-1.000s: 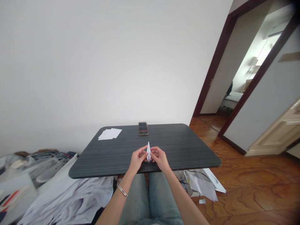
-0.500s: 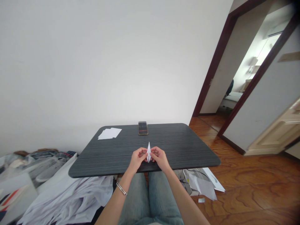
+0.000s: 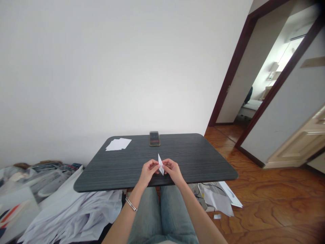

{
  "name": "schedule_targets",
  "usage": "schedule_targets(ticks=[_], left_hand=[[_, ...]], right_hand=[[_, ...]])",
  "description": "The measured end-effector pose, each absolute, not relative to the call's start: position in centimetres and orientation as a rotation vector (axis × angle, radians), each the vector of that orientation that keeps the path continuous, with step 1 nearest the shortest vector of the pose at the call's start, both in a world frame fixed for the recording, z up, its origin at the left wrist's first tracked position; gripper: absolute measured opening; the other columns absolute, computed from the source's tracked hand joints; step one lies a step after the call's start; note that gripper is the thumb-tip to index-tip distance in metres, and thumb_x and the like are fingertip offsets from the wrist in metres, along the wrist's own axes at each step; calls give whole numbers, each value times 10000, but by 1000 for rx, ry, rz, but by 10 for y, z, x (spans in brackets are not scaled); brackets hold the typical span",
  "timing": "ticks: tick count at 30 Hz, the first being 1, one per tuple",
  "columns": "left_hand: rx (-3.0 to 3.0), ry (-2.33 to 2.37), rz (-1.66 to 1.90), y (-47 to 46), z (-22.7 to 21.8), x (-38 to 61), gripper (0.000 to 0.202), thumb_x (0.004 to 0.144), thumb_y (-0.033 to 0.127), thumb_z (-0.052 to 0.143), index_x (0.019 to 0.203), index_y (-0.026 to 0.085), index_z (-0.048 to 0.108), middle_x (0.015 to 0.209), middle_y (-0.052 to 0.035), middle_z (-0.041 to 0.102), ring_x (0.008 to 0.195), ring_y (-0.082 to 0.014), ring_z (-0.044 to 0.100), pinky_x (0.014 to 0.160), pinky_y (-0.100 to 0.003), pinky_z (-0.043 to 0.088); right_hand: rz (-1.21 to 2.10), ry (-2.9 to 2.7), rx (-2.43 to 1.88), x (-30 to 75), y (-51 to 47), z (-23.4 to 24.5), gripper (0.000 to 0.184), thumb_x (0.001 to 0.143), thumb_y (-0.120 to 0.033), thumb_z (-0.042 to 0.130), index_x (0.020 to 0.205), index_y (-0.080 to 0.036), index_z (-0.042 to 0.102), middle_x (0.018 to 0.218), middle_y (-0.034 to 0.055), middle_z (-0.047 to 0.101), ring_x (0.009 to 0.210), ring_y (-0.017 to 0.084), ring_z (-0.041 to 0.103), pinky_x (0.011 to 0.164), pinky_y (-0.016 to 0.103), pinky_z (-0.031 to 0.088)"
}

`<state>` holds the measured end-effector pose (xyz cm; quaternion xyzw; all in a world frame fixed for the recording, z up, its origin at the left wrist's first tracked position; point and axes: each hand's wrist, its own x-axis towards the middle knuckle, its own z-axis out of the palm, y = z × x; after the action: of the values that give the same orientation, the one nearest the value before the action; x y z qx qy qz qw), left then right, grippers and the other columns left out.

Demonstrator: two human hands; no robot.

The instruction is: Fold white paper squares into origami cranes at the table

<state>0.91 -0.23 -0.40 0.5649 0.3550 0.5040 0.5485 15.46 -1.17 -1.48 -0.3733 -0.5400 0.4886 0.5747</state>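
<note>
A narrow piece of folded white paper [image 3: 160, 164], pointed at its far and near ends, is pinched between my two hands over the near part of the dark table [image 3: 122, 173]. My left hand [image 3: 148, 172] grips its left side with thumb and fingers. On the opposite side my right hand [image 3: 173, 169] closes thumb and fingertips on the paper. The paper leans a little, its long tip pointing away from me and slightly left. Fingertips cover part of its middle.
Several white paper sheets [image 3: 118, 144] lie at the table's far left. A dark phone-like device [image 3: 154, 138] stands at the back edge, close to the wall. White cloth [image 3: 83, 217] is heaped at lower left. Papers and cables [image 3: 215, 200] lie beneath the table's right side.
The folded paper has turned slightly, its far tip swinging left and its near tip right. Both hands keep their pinch in nearly the same place.
</note>
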Motion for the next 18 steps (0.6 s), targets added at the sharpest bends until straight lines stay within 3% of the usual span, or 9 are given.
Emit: schedule_targets(ticks=[3, 5, 11, 18], left_hand=[[1342, 815, 1199, -3, -4, 9, 409, 682, 292, 675, 1051, 146, 577, 801, -33, 620, 646, -125, 587, 513, -205, 474], [1358, 813, 1181, -3, -4, 9, 449, 686, 285, 672, 1099, 137, 576, 829, -50, 634, 660, -135, 594, 522, -212, 472], [1350, 865, 1190, -2, -6, 9, 341, 672, 307, 688, 944, 105, 649, 732, -57, 672, 647, -162, 608, 563, -254, 490], [1336, 910, 1246, -3, -6, 9, 289, 688, 352, 668, 869, 127, 663, 777, -66, 675, 692, -172, 612, 578, -259, 500]], right_hand=[[1186, -1251, -834, 155, -12, -14, 198, 716, -342, 633, 833, -183, 652, 641, -8, 615, 523, 112, 536, 486, 226, 440], [1222, -1222, -824, 155, -11, -15, 210, 714, -358, 633, 827, -182, 662, 630, -5, 624, 508, 118, 541, 501, 247, 456], [1175, -1122, -867, 156, -10, -16, 257, 674, -366, 672, 856, -187, 638, 669, -9, 616, 486, 110, 547, 477, 243, 466], [1111, -1046, -886, 155, -9, -15, 257, 626, -346, 714, 784, -177, 601, 672, 3, 629, 516, 117, 555, 513, 254, 475]])
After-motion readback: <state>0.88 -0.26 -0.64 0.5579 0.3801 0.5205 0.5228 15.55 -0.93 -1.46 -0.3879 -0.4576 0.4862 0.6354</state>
